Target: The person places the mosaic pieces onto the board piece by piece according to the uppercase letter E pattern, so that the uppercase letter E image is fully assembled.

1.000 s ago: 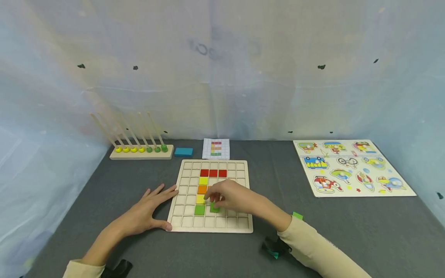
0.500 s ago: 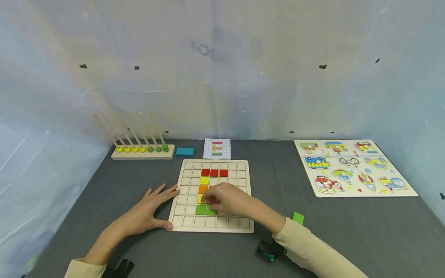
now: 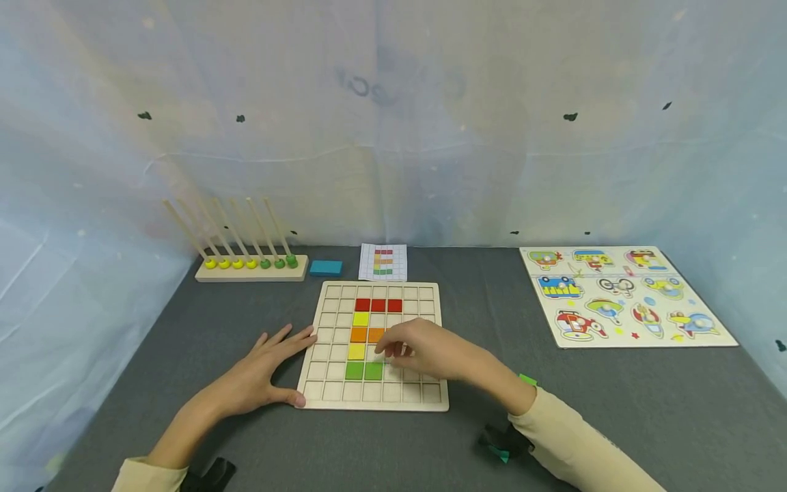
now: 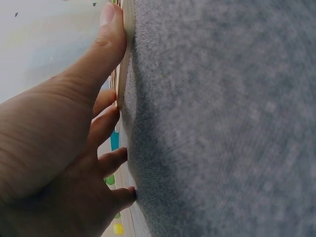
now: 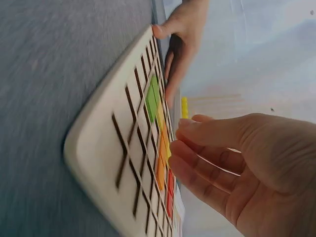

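Note:
A wooden grid board [image 3: 334,391] lies on the dark cloth. In it sit a row of red tiles [image 3: 378,305], a yellow tile [image 3: 361,319], orange tiles [image 3: 359,335], another yellow tile [image 3: 356,352] and two green tiles [image 3: 373,371] side by side. My left hand [image 3: 255,379] spreads along the board's left side, its thumb at the near corner and fingertips at the edge. Over the board's middle right hovers my right hand [image 3: 430,350], which covers some cells. The right wrist view shows its fingers [image 5: 210,177] loosely bent with nothing between them.
A printed pattern card [image 3: 399,263] lies behind the board, beside a blue block [image 3: 326,268]. Farther left stands a peg rack [image 3: 246,275] with yellow and green beads. A picture puzzle [image 3: 621,352] lies at the right. A loose green tile [image 3: 527,378] shows behind my right wrist.
My right hand has set a green tile beside the first green one, let it go, and drawn back to the right. The left hand has stayed put.

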`<control>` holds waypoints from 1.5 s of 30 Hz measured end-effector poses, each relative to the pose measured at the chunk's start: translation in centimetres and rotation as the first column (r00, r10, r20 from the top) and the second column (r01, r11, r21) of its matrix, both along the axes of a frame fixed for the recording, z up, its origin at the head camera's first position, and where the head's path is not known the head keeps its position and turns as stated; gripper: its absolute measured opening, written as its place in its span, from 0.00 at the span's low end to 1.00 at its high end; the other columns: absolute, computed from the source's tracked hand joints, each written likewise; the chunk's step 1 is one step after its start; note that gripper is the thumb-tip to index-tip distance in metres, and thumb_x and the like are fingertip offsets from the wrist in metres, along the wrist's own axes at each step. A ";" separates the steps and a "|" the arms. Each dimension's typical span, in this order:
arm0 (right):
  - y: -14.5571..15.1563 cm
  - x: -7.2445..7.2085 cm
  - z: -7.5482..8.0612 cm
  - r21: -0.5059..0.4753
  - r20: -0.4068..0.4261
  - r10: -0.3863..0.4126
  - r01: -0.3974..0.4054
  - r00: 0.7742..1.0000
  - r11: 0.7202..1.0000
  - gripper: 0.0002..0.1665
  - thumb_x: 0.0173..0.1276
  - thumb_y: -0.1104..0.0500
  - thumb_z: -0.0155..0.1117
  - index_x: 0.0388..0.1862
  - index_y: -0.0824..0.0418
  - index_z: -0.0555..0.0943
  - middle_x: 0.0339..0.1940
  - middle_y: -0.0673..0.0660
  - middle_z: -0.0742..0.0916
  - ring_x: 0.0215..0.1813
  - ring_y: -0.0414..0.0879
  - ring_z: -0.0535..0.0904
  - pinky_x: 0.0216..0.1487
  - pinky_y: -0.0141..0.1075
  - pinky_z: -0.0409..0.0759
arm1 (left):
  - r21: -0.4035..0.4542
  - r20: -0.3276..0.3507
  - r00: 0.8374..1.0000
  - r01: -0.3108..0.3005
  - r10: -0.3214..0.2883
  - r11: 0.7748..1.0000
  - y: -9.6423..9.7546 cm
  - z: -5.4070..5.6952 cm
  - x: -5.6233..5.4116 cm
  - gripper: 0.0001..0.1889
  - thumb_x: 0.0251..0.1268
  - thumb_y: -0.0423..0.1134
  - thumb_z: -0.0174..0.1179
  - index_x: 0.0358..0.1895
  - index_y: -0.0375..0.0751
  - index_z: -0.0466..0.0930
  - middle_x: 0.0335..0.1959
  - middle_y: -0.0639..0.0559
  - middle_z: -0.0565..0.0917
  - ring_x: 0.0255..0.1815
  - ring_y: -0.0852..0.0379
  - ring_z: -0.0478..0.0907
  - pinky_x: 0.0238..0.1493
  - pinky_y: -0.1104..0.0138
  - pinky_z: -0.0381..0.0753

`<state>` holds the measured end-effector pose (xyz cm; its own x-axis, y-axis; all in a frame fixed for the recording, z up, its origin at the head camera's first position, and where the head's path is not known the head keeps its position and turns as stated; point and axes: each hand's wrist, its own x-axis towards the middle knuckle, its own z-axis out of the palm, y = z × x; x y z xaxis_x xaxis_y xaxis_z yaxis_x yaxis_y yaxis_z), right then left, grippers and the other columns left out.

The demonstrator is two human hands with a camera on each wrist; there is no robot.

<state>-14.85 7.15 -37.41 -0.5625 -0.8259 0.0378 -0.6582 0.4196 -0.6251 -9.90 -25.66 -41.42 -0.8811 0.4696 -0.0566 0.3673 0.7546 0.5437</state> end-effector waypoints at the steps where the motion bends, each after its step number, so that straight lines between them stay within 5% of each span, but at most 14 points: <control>1: 0.6 0.0 0.1 0.002 -0.002 -0.008 0.008 1.000 1.000 0.13 0.67 0.67 0.66 0.50 0.61 0.84 0.42 0.52 0.87 0.41 0.38 0.79 0.44 0.28 0.81 | -0.001 0.000 1.000 0.001 -0.001 1.000 0.0 0.0 0.0 0.54 0.41 0.68 0.68 0.75 0.48 0.62 0.77 0.45 0.59 0.77 0.32 0.45 0.68 0.30 0.38; 13: 9.7 0.6 0.5 0.095 0.012 -0.178 0.176 0.984 0.980 0.19 0.61 0.67 0.71 0.52 0.62 0.83 0.44 0.52 0.86 0.46 0.44 0.81 0.44 0.37 0.84 | 0.001 0.005 1.000 0.004 -0.004 1.000 -0.1 0.0 -0.1 0.54 0.40 0.68 0.68 0.75 0.49 0.62 0.77 0.45 0.59 0.77 0.32 0.45 0.68 0.30 0.38; 23: 15.9 1.4 0.6 0.171 0.075 -0.252 0.236 0.965 0.956 0.19 0.61 0.63 0.72 0.52 0.61 0.83 0.37 0.46 0.84 0.40 0.39 0.80 0.37 0.34 0.80 | 0.001 0.008 1.000 -0.002 0.002 1.000 -0.2 -0.2 -0.2 0.54 0.40 0.67 0.68 0.75 0.49 0.62 0.77 0.45 0.58 0.77 0.31 0.45 0.67 0.30 0.38; 32: 17.1 2.2 0.1 0.204 0.151 -0.248 0.215 0.957 0.955 0.23 0.55 0.58 0.77 0.50 0.60 0.83 0.32 0.44 0.81 0.35 0.37 0.76 0.34 0.32 0.78 | 0.007 0.012 1.000 0.000 0.000 1.000 -0.1 -0.2 -0.2 0.54 0.41 0.67 0.69 0.75 0.49 0.62 0.77 0.46 0.58 0.77 0.31 0.45 0.68 0.30 0.38; 45: 15.8 1.6 -0.2 0.143 0.099 -0.235 0.219 0.967 0.965 0.17 0.57 0.63 0.76 0.46 0.59 0.84 0.31 0.45 0.81 0.34 0.36 0.76 0.33 0.31 0.79 | 0.008 0.016 1.000 0.001 -0.001 1.000 -0.2 -0.1 -0.1 0.54 0.41 0.67 0.69 0.75 0.49 0.62 0.77 0.46 0.58 0.77 0.31 0.45 0.68 0.31 0.38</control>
